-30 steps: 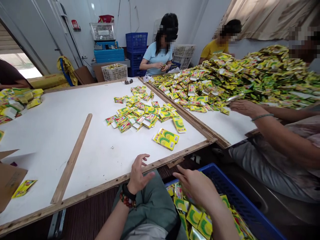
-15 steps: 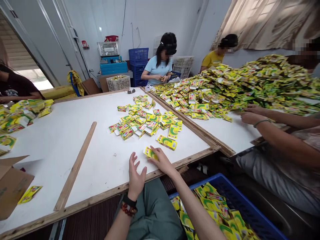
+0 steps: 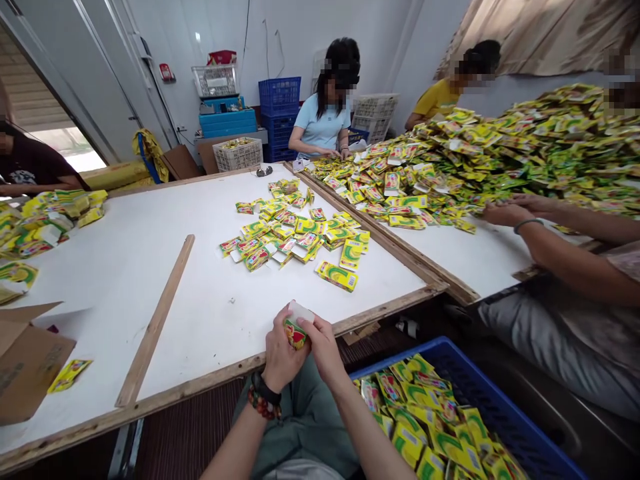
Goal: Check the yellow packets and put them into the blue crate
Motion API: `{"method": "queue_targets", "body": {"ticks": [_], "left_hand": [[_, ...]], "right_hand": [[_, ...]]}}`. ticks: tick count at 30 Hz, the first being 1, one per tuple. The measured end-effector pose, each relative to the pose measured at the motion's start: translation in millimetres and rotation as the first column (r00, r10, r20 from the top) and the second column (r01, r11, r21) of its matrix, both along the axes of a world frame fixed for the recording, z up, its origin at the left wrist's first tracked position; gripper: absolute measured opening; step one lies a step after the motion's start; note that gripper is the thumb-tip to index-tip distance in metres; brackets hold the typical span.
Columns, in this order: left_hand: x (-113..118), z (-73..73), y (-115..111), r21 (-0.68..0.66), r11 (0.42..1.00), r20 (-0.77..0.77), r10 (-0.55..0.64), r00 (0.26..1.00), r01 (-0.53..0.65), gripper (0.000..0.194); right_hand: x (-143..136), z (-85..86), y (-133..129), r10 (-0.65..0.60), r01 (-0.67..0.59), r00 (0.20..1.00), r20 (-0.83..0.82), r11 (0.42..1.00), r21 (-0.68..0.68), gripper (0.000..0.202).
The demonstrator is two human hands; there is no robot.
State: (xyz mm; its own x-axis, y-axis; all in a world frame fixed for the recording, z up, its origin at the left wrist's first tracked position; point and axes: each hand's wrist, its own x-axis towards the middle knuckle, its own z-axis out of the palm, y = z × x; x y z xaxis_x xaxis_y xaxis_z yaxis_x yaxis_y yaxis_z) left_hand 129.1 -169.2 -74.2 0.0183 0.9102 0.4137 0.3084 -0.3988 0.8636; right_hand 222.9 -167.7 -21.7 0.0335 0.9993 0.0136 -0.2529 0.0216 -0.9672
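Note:
Between my two hands, above the front edge of the white table [image 3: 200, 320], is a small yellow, green and red card box [image 3: 296, 331] with a white flap showing at its top. My left hand [image 3: 281, 350] wraps round its left side. My right hand [image 3: 323, 347] grips the right side, thumb near the white flap. A loose pile of similar boxes [image 3: 295, 233] lies on the table ahead, several with white flaps sticking out. One box [image 3: 337, 275] lies closest to my hands.
A blue crate [image 3: 445, 347] of yellow packets stands low at my right. A wooden strip [image 3: 157, 320] crosses the table at left, beside a cardboard carton [image 3: 35, 370]. A large packet heap [image 3: 525, 153] covers the right table. Co-workers sit around, one person's hands [image 3: 515, 210] close by.
My right hand has brought the box to my left hand, and both now hold it nearer the table edge. My left hand has closed from open. The view has shifted slightly.

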Motion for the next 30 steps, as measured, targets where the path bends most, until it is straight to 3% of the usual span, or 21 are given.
{"method": "queue_targets", "body": {"ticks": [2,5,8,10,12,17,22,30], "left_hand": [[-0.5,-3.2,-0.5,0.069,0.998,-0.031,0.008,0.999,-0.006,0.056],[-0.2,0.2,-2.1,0.152,0.988,-0.029,0.024,0.999,-0.019,0.066],[0.1,8.0,-2.1,0.059,0.995,-0.061,-0.074,0.995,0.077,0.069],[-0.2,11.5,-1.0,-0.030,0.992,-0.093,-0.127,0.988,0.124,0.060],[-0.3,12.4,0.4,-0.061,0.994,-0.126,-0.102,0.987,0.095,0.056],[0.9,10.5,1.6,-0.054,0.997,-0.130,-0.052,0.990,0.046,0.058],[0.6,11.2,1.2,0.021,0.999,-0.084,-0.028,0.996,0.030,0.044],[-0.8,8.5,-1.1,-0.005,0.995,-0.147,-0.098,0.984,0.098,0.056]], "right_hand": [[3.6,4.2,-2.3,0.038,-0.041,0.997,0.074,0.998,0.041,0.039],[10.6,9.1,-8.2,0.111,-0.156,0.949,0.296,0.979,0.134,0.035],[14.1,8.9,-10.0,0.012,-0.104,0.895,0.446,0.978,0.182,0.032],[14.4,7.7,-7.0,-0.060,-0.031,0.880,0.471,0.983,0.182,0.033],[14.6,7.7,-2.3,-0.068,-0.017,0.877,0.476,0.985,0.171,0.033],[17.8,14.4,3.2,0.008,-0.115,0.860,0.510,0.977,0.179,0.032],[17.4,18.4,-6.9,0.034,-0.250,0.751,0.659,0.939,0.237,0.037],[20.0,12.6,-11.3,0.070,-0.138,0.889,0.453,0.983,0.118,0.044]]}}
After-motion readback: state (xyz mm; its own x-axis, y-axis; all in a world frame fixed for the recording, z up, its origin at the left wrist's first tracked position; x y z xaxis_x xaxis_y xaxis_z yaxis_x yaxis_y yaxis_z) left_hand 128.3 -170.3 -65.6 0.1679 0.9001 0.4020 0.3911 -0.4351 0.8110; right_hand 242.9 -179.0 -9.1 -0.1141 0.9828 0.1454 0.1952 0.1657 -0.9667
